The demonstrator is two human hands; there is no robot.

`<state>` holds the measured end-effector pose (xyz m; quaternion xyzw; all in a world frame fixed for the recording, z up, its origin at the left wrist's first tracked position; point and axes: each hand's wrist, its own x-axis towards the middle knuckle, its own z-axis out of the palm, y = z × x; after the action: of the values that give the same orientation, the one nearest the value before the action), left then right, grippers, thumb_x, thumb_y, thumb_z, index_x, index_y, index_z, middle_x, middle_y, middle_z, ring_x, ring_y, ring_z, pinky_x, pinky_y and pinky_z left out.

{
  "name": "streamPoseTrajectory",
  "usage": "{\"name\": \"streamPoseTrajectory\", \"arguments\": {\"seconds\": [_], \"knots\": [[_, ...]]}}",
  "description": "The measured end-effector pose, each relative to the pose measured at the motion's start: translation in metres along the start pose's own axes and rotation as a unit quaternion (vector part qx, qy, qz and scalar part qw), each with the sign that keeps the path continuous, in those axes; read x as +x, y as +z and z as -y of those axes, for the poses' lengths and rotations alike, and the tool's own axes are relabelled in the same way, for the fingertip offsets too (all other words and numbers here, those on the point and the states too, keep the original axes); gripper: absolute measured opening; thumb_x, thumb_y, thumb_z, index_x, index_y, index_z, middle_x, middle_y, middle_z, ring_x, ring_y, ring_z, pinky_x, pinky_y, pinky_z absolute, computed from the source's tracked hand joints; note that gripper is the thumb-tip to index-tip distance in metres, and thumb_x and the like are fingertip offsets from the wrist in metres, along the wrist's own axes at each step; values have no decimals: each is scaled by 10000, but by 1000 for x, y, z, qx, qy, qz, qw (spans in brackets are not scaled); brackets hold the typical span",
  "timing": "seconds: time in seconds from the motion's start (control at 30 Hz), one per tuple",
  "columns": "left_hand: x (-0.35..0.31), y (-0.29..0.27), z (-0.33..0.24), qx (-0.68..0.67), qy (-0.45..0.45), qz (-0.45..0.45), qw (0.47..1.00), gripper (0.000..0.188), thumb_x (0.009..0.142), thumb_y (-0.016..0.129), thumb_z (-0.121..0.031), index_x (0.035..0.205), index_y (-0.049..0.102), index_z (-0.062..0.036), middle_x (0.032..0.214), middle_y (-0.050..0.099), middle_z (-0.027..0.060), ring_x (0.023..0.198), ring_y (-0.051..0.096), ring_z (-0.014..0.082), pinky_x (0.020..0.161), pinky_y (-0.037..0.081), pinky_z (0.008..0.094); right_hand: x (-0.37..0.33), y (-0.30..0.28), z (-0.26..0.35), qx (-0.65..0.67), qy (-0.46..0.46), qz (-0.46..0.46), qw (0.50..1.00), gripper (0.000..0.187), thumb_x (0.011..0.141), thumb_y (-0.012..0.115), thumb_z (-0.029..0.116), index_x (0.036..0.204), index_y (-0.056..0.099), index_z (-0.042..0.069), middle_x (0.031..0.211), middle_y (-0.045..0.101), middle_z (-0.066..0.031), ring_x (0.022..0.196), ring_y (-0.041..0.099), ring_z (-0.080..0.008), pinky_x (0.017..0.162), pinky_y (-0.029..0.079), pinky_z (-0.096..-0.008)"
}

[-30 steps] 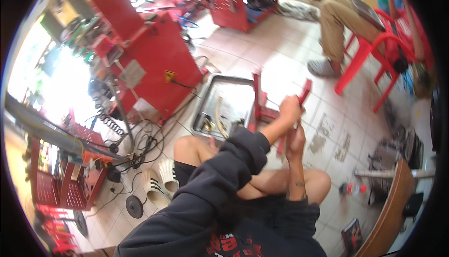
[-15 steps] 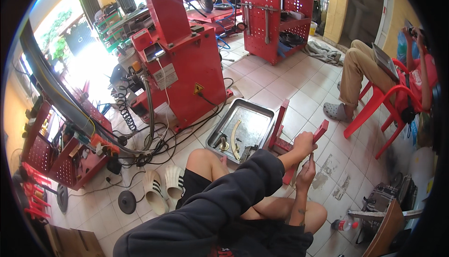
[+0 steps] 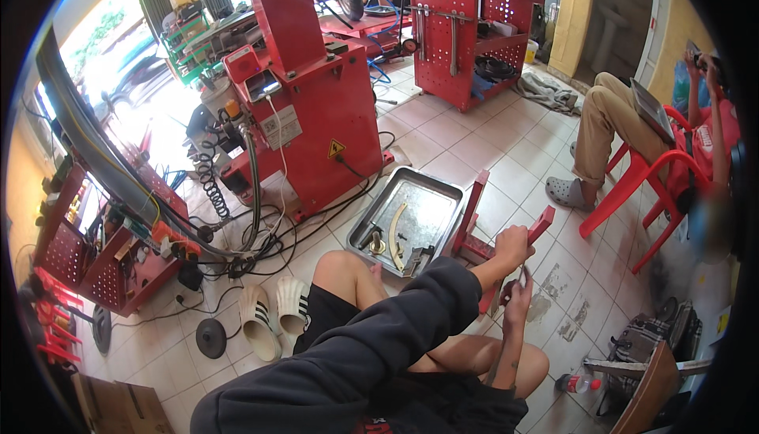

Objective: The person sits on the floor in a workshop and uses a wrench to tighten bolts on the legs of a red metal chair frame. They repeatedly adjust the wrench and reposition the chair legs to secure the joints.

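Left hand: your left hand (image 3: 514, 246) is fisted tight round the top of the red metal stand (image 3: 484, 232), just under its slanted right arm.
Right hand: your right hand (image 3: 519, 296) sits directly below the left, fingers curled in against the stand's lower part; what they grip, if anything, is hidden, so you cannot tell how far they are open.
Stand: a red V-shaped frame standing on the tiled floor (image 3: 506, 157), its left upright touching the right edge of the metal tray (image 3: 427, 197).
Tray: left of the stand, shallow and steel, with a curved lever and small parts lying inside.
Knee: your bare knee (image 3: 340, 264) sits just left of the stand, at the tray's near edge.
Open room: bare tile runs beyond and to the right of the stand, up to the red plastic chair (image 3: 632, 189) where another person sits, well apart.
Crowded side: the red machine (image 3: 316, 110) and its tangle of cables lie left of the stand, past the tray.
Slippers: white slippers (image 3: 273, 315) lie further left of the stand, beyond your knee.
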<state>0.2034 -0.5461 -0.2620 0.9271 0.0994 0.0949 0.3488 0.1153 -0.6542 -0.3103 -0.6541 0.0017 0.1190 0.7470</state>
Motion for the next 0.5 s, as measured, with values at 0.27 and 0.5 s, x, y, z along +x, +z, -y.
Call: {"name": "streamPoseTrajectory", "arguments": {"seconds": [0.27, 0.5], "knots": [[0, 2, 4, 12, 6, -26, 1000, 283, 664, 739, -250, 819, 624, -43, 792, 643, 153, 743, 657, 330, 647, 534, 425, 32, -17, -40, -90, 99, 47, 990, 281, 1002, 414, 296, 1108, 546, 72, 674, 448, 47, 519, 386, -51, 428, 293, -217], [-3, 6, 5, 8, 6, -26, 1000, 267, 680, 727, -247, 805, 609, -43, 775, 638, 147, 724, 652, 329, 635, 528, 432, 36, -15, -44, 80, 191, -74, 976, 461, 964, 387, 508, 959, 546, 74, 558, 414, 29, 403, 345, -70, 350, 244, -228]]}}
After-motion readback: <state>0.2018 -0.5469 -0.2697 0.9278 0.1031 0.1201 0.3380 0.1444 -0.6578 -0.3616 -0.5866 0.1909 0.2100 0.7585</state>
